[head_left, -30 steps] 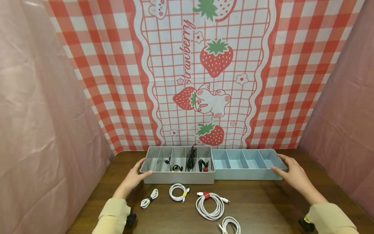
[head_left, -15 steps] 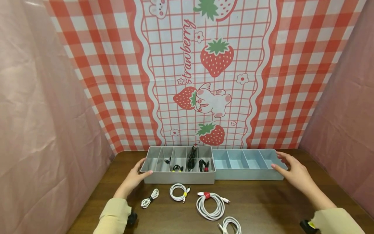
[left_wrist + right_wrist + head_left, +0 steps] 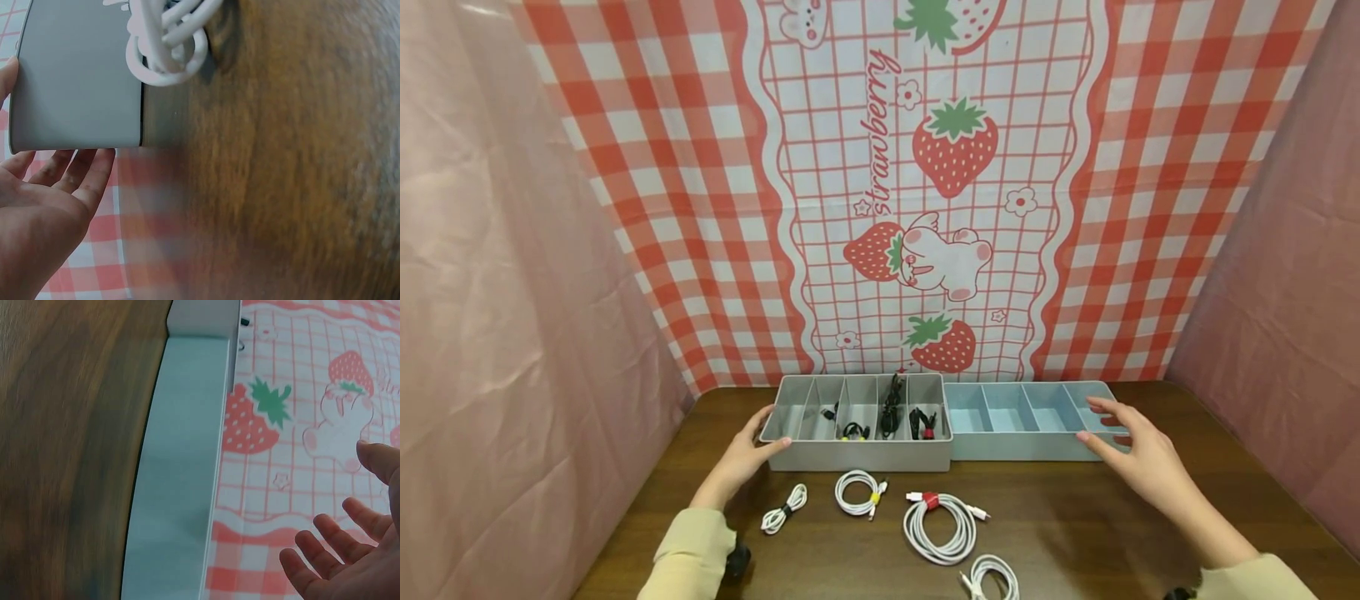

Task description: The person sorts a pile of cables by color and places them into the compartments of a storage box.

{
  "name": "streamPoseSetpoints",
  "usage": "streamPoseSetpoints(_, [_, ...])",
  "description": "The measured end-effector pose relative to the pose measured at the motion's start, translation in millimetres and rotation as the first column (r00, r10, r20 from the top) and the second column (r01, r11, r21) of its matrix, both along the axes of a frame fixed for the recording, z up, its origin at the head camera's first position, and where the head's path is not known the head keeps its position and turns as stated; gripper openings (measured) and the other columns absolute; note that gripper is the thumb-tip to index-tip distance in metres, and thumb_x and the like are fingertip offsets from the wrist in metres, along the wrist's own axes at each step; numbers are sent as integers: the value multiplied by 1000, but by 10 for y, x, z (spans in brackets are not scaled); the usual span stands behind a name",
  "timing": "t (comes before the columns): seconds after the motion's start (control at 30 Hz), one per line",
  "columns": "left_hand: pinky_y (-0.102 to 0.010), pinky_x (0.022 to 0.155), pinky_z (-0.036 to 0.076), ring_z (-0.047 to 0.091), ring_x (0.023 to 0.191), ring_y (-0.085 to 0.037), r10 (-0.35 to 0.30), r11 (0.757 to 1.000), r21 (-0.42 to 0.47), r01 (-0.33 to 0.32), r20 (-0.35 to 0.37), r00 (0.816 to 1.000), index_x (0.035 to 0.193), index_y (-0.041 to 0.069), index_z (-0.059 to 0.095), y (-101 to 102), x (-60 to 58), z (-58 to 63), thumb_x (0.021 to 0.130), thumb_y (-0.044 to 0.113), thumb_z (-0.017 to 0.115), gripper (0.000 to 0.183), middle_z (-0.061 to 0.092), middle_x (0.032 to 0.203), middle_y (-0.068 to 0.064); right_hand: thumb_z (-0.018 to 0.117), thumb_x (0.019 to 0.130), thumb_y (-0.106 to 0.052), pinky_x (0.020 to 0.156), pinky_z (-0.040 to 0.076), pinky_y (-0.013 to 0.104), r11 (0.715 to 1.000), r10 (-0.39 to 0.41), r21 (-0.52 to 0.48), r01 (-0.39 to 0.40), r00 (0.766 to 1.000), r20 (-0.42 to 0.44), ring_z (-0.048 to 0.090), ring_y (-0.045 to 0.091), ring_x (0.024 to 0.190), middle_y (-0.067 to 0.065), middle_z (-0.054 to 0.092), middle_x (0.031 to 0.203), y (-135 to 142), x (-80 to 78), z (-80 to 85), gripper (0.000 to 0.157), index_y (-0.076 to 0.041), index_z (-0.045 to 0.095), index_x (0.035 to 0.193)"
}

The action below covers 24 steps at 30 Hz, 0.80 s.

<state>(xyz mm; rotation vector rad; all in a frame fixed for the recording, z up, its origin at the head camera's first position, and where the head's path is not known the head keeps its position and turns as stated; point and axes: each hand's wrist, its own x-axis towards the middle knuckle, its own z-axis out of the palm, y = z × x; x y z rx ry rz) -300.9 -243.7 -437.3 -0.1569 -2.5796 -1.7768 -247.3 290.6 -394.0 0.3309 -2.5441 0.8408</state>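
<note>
My left hand (image 3: 741, 454) holds the left end of a grey divided storage box (image 3: 859, 457). Its thumb lies at the front rim and its fingers (image 3: 94, 178) meet the end wall. Several compartments of this box contain dark coiled cables (image 3: 891, 408). Joined end to end with it on the right is a light blue divided box (image 3: 1026, 447), whose visible compartments hold nothing. My right hand (image 3: 1142, 454) hovers over its right end, fingers spread and loosely bent, gripping nothing. In the right wrist view its fingers (image 3: 325, 553) are apart from the blue wall.
White coiled cables lie before the boxes: one with a black tie (image 3: 784, 509), one with a yellow tie (image 3: 859, 494), a larger one with a red tie (image 3: 942, 532), and another (image 3: 992, 575) at the bottom edge. A strawberry-print cloth (image 3: 955, 208) hangs behind the wooden table (image 3: 1075, 525).
My right hand has let go of the blue box's right end and moved left over its last compartment. My left hand, both boxes and the white cables stay where they were.
</note>
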Motion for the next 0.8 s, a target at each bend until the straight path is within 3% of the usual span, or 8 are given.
streamPoseSetpoints(0.1, [-49, 101, 37, 33, 133, -43, -2, 1000, -1, 2, -2, 1000, 147, -1, 22, -4, -3, -1, 89, 11, 65, 74, 33, 145, -29, 70, 85, -31, 78, 48, 22, 1000, 22, 2, -22, 1000, -23, 48, 4, 103, 12, 58, 121, -64, 40, -10, 54, -10, 52, 132])
streamPoseSetpoints(0.2, [-48, 101, 37, 34, 133, -42, -1, 1000, 0, 1, -3, 1000, 147, -1, 23, -8, -12, -8, 88, 11, 65, 74, 34, 144, -28, 73, 83, -25, 77, 44, 13, 997, 70, -13, -71, 996, -51, 45, -7, 101, 8, 59, 119, -134, 83, -20, 53, -12, 53, 131])
streamPoseSetpoints(0.57, [-48, 100, 37, 37, 131, -42, 14, 1000, -23, -14, -7, 1000, 147, -1, 25, 18, 13, 23, 88, 11, 66, 73, 36, 143, -29, 78, 76, -12, 82, 44, 13, 962, 265, -33, -270, 958, -107, 50, 0, 107, -8, 55, 121, -336, 191, -65, 65, -18, 51, 134])
streamPoseSetpoints(0.7, [-50, 102, 36, 34, 133, -42, 21, 999, -28, -21, 5, 1000, 147, 0, 24, 0, -32, -20, 88, 12, 66, 73, 34, 144, -29, 80, 74, -11, 84, 43, 14, 937, 346, 8, -348, 929, -134, 52, 3, 109, -5, 56, 123, -394, 212, -106, 68, -17, 50, 135])
streamPoseSetpoints(0.8, [-50, 102, 36, 34, 133, -42, 28, 999, -27, -28, 5, 1000, 147, 1, 24, -47, -109, -121, 88, 12, 66, 73, 34, 145, -28, 81, 73, -13, 86, 42, 15, 911, 411, 36, -410, 901, -136, 52, 4, 111, -4, 57, 125, -436, 216, -151, 69, -15, 49, 135])
